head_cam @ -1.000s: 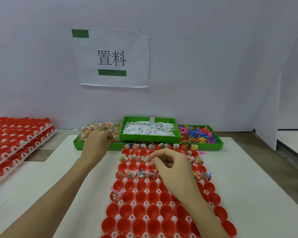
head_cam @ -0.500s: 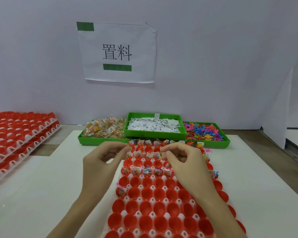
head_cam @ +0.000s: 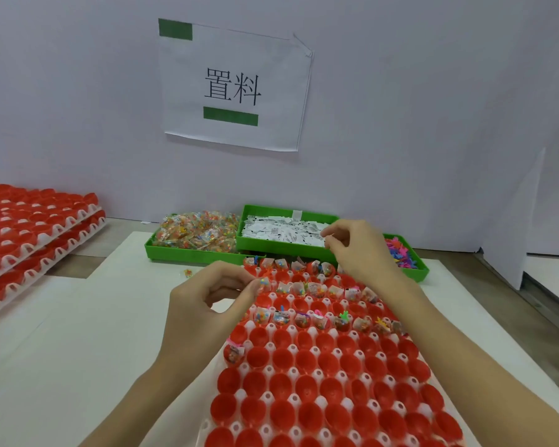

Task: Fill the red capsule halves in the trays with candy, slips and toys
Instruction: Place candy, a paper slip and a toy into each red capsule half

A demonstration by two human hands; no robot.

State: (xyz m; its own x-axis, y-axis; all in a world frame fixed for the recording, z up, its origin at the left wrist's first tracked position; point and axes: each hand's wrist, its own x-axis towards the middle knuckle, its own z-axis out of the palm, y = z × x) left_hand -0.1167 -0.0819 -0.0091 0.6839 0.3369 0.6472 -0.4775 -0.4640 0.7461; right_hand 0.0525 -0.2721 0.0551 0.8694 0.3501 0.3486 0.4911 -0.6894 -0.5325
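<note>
I've got the left hand pinching a candy packet at the capsule tray's far-left edge; right hand, fingers curled, picks at the slip bin just beyond the tray; can't tell if it holds a slip. Drop candy into an empty half, lift one slip only.

I see glossy red plastic capsule halves seated in a matt white plastic tray. The candy sits in shiny clear wrappers, the slips look like thin printed paper, and their bins are smooth green plastic. The table looks matt white, and the wall sign is plain paper.
</note>
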